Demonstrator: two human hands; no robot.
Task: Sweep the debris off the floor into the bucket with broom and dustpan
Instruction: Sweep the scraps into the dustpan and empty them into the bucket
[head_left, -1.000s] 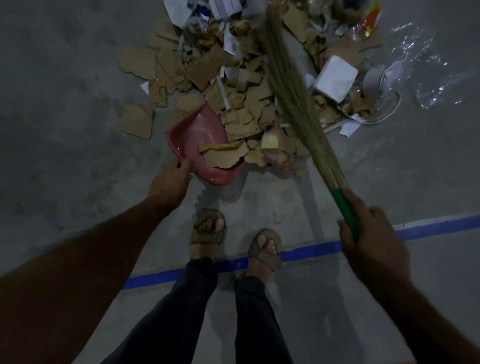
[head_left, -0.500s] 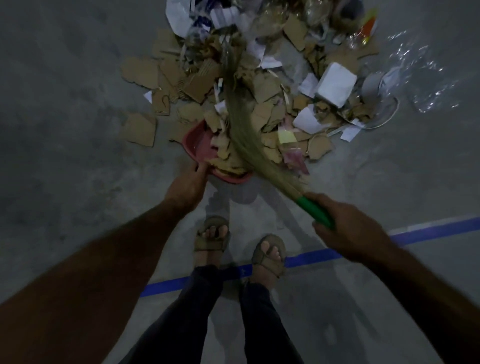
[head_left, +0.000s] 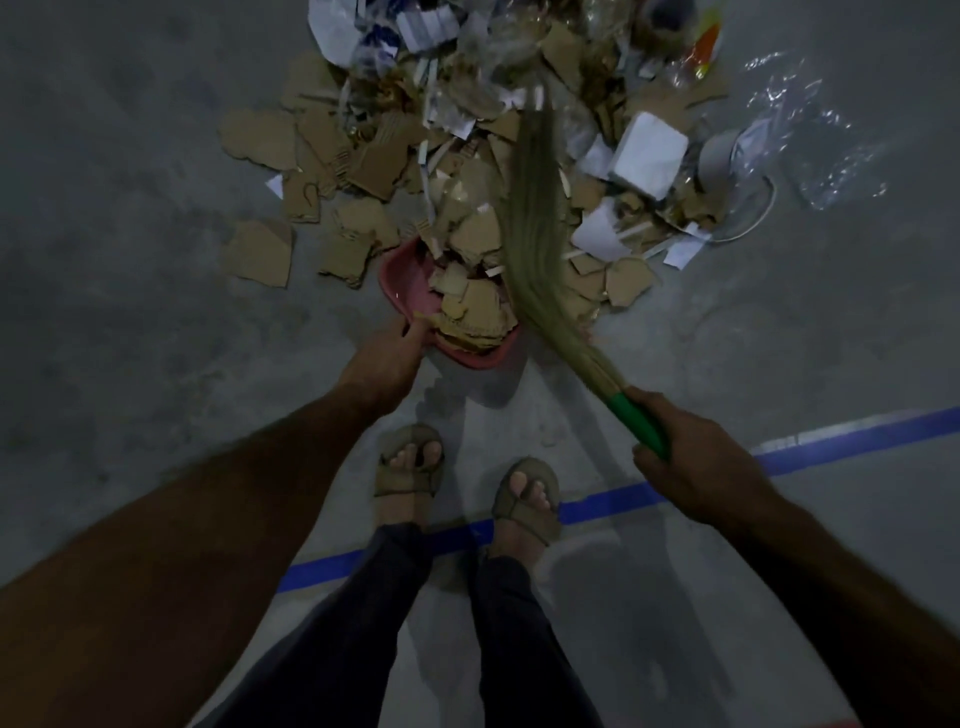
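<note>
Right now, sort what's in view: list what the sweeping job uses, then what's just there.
Job: broom, in right hand; red dustpan, held by left hand; cardboard scraps.
Just there: blue floor line; sandals.

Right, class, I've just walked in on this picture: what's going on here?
A person is sweeping up a pile of torn cardboard and paper scraps on a concrete floor. The left hand holds a red dustpan at the near edge of the pile, and it is already partly filled with cardboard pieces. The right hand grips the green handle of a grass broom, whose bristles lie across the pile beside the dustpan. Much debris is still on the floor, and no bucket is in view.
</note>
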